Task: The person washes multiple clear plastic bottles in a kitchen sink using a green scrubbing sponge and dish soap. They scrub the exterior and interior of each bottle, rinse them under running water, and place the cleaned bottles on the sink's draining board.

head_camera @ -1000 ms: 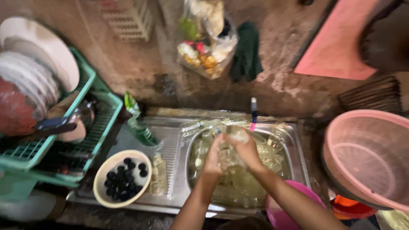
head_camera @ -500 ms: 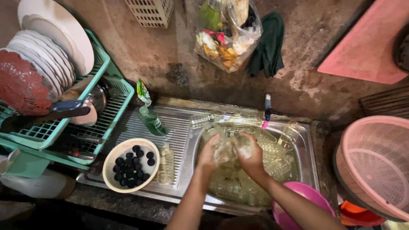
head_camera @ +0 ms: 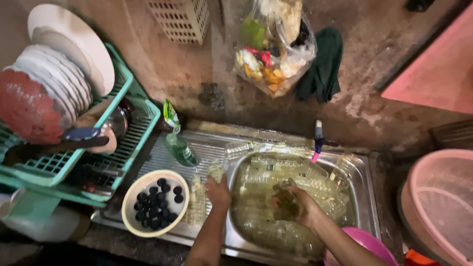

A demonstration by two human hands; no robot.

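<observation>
At the sink: a steel sink [head_camera: 367,197] with a ribbed drainboard, its basin full of murky water and many clear glasses [head_camera: 295,177].
Left hand: the left hand [head_camera: 218,191] is over the drainboard at the basin's left edge, fingers closed around a clear glass [head_camera: 216,171] held upright.
Right hand: the right hand [head_camera: 294,206] is down in the basin among the submerged glasses, fingers curled; it seems to grip something dark, but the water blurs it and I cannot tell what.
Drainboard: washed glasses [head_camera: 197,202] stand just left of the left hand; a green bottle [head_camera: 180,149] lies tilted further back.
Bowl: a cream bowl [head_camera: 132,199] of dark round fruits sits at the drainboard's front left corner.
Rack: a teal dish rack [head_camera: 133,128] to the left holds white plates [head_camera: 64,83] on edge.
Tap: a tap with a pink tip [head_camera: 318,140] is behind the basin.
Right side: a pink basket [head_camera: 419,197] stands beside the sink.
Wall: a plastic bag [head_camera: 276,49] of scraps and a dark green cloth [head_camera: 322,69] hang above.
</observation>
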